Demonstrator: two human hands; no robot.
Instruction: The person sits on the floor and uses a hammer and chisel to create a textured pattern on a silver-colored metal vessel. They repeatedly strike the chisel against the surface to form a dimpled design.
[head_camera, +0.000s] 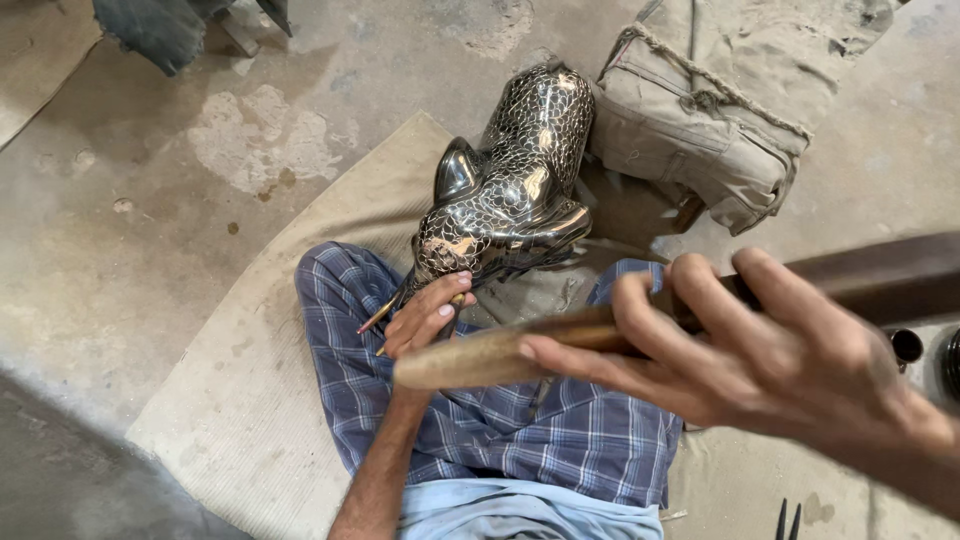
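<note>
A shiny dark metal animal figure (510, 185) with a fine engraved scale pattern lies across my lap, on blue checked cloth (520, 420). My left hand (425, 318) rests against its lower end and pinches a thin chisel-like tool (380, 315) whose tip points down to the left. My right hand (760, 350) is raised close to the camera, blurred, gripping a brown wooden stick (480, 357) held roughly level above the lap.
I sit on a beige mat (250, 400) over a stained concrete floor (120, 200). A tan canvas bag (700, 110) bound with rope lies behind the figure. Small dark metal objects (905, 345) sit at the right edge.
</note>
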